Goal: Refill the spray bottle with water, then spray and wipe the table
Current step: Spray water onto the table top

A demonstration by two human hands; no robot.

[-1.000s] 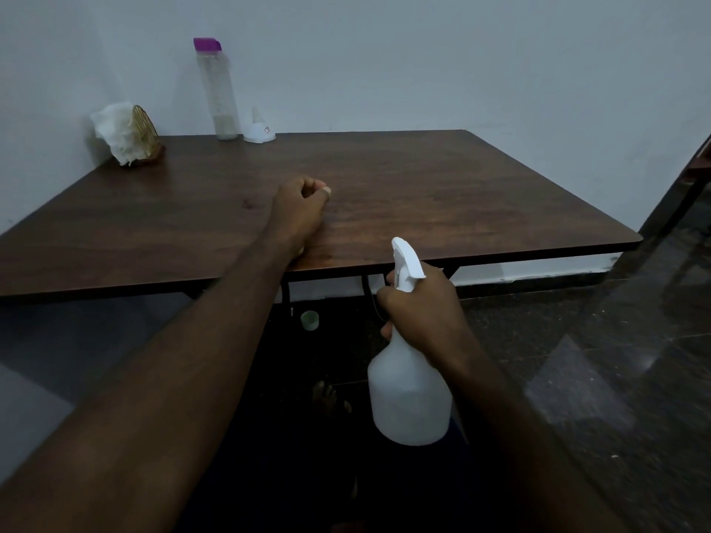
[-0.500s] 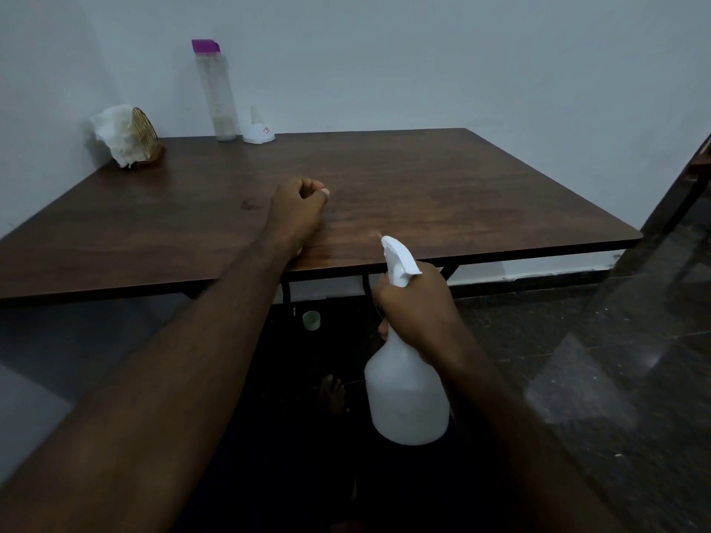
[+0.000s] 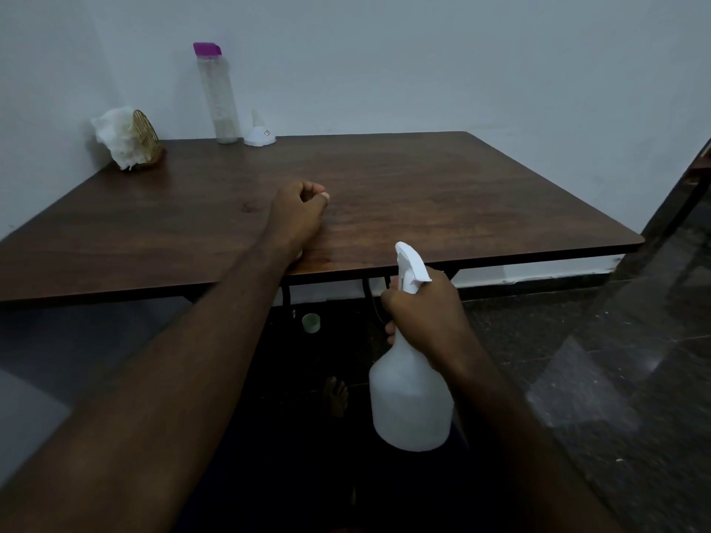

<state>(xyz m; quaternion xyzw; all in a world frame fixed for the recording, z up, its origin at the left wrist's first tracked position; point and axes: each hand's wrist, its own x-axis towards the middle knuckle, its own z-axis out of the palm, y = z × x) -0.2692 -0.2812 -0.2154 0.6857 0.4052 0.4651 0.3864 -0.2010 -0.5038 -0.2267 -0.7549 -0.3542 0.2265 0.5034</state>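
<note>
White plastic spray bottle [image 3: 411, 394], upright, nozzle toward table, held at neck in front of near edge. Dark brown wood table [image 3: 423, 194]. Tall clear water bottle [image 3: 217, 95], purple cap, upright at back edge. Crumpled white cloth [image 3: 115, 142] back-left corner.

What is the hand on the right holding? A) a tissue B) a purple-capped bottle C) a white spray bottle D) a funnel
C: the right hand is wrapped around the neck of the white spray bottle, held below the table edge.
</note>
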